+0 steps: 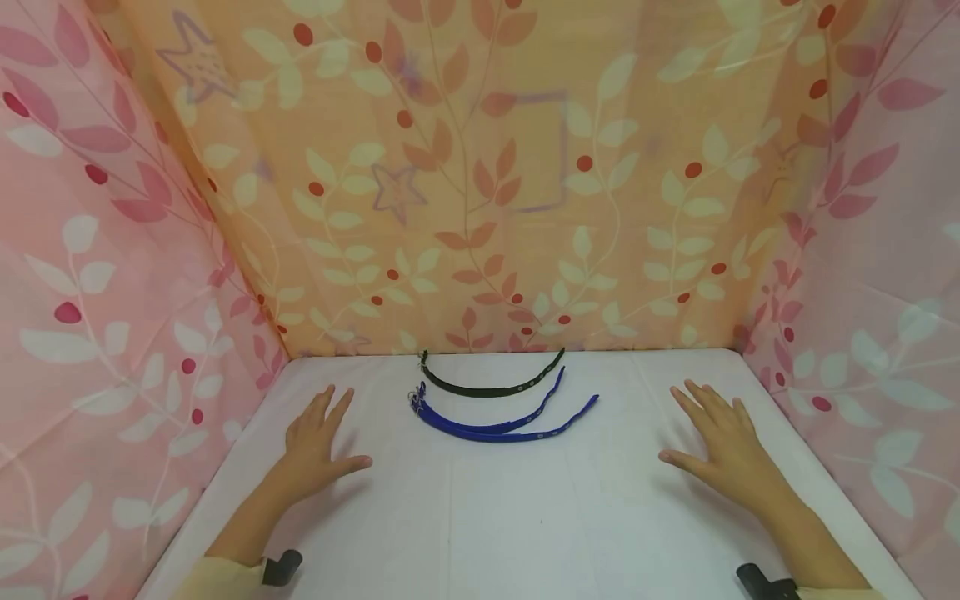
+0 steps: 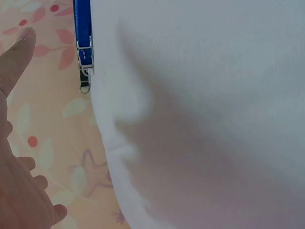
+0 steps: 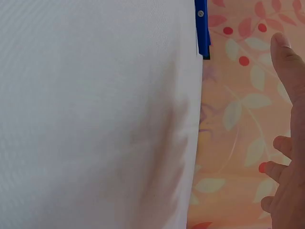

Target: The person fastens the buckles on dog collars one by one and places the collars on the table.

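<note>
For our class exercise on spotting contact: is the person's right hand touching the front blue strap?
Apart. The head view shows it: a plain stretch of white tabletop separates the right hand from the front blue strap.

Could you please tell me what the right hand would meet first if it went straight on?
The right hand would probably meet the orange, leaf-patterned backdrop beyond the white tabletop, though depth is unclear.
</note>
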The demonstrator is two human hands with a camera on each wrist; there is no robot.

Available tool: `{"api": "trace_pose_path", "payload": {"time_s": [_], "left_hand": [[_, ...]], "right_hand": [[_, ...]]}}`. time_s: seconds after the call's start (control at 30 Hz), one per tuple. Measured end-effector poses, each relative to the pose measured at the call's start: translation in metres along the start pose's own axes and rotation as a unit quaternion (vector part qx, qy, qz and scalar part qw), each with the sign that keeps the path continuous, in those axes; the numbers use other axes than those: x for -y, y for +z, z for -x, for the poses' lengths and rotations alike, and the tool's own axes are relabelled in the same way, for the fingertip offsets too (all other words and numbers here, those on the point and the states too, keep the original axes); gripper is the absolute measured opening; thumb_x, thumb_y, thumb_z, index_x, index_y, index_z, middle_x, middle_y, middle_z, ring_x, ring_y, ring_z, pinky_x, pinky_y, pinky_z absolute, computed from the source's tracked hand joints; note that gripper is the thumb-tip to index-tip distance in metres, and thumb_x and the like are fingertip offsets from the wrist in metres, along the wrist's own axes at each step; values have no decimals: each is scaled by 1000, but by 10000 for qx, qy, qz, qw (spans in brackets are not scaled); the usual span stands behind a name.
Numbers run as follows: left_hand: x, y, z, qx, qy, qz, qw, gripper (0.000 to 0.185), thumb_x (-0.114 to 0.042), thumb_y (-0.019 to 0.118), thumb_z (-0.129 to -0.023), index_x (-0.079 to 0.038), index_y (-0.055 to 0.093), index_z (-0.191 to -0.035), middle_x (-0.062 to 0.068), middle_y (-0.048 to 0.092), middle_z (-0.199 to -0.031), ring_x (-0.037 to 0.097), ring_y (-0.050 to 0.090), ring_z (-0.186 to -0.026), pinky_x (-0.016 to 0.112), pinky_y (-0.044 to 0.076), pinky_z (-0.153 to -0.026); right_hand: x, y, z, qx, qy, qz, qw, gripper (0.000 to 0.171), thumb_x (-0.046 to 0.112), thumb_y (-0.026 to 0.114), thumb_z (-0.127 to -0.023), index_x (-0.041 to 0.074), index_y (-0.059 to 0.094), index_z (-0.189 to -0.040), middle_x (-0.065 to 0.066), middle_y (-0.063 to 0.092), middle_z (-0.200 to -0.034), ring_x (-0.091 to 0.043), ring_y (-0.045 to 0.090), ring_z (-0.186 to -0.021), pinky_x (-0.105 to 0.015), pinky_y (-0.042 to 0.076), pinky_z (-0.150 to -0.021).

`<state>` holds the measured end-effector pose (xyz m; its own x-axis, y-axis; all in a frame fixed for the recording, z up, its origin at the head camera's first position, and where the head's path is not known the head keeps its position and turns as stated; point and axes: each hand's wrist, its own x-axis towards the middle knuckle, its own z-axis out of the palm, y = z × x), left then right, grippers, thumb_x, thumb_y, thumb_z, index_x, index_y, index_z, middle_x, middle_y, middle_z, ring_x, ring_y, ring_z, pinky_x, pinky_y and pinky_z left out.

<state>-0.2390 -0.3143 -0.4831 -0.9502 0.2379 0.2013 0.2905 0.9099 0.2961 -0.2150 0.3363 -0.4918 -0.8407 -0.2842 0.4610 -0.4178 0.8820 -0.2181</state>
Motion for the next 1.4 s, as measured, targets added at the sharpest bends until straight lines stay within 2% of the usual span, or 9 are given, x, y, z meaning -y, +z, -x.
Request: {"api": "trace_pose_path", "payload": {"time_s": [0.27, 0.53, 0.73, 0.97, 1.2, 1.4], "left_hand": [[-6, 10, -9, 158, 41, 194, 9997, 116, -62, 81, -78, -23, 15, -165, 24, 9, -169, 52, 11, -151, 80, 13, -110], [-8, 17, -21, 248, 69, 431, 9987, 111, -57, 82, -79, -20, 21, -164, 24, 12, -168, 53, 13, -150, 79, 12, -110], [-12, 24, -30, 192, 180, 492, 9984, 110, -56, 83, -80, -18, 23, -163, 24, 17, -167, 52, 17, -149, 79, 15, -109], [-18, 29, -40, 425, 27, 626, 9971, 111, -53, 84, -79, -20, 20, -164, 21, 15, -169, 50, 15, -152, 78, 13, -112], [-17, 36, -50, 546, 21, 812, 9952, 114, -52, 86, -78, -19, 20, -164, 21, 17, -169, 51, 18, -151, 79, 15, -112], [-16, 41, -59, 713, -40, 960, 9928, 113, -52, 86, -79, -19, 19, -164, 22, 17, -169, 50, 17, -151, 78, 14, -112]], "right_hand": [[3, 11, -7, 66, 79, -390, 9992, 101, 53, 82, -81, 21, 31, -162, -22, 34, -162, -51, 31, -144, -66, -3, -123], [6, 17, -16, 144, 209, -685, 9973, 100, 53, 81, -83, 23, 29, -162, -21, 33, -163, -49, 30, -146, -66, 1, -123], [7, 23, -24, 197, 207, -878, 9957, 97, 52, 82, -83, 18, 33, -161, -21, 34, -162, -48, 30, -146, -66, 3, -123], [11, 28, -34, 422, 487, -1200, 9907, 93, 48, 81, -86, 18, 34, -160, -20, 34, -163, -50, 28, -146, -73, 12, -116], [10, 35, -45, 388, 261, -1257, 9910, 88, 46, 81, -86, 15, 40, -157, -21, 37, -160, -50, 30, -146, -72, 17, -114], [11, 42, -54, 506, 239, -1233, 9908, 86, 48, 81, -86, 13, 43, -155, -20, 39, -160, -50, 31, -146, -72, 21, -113]]}}
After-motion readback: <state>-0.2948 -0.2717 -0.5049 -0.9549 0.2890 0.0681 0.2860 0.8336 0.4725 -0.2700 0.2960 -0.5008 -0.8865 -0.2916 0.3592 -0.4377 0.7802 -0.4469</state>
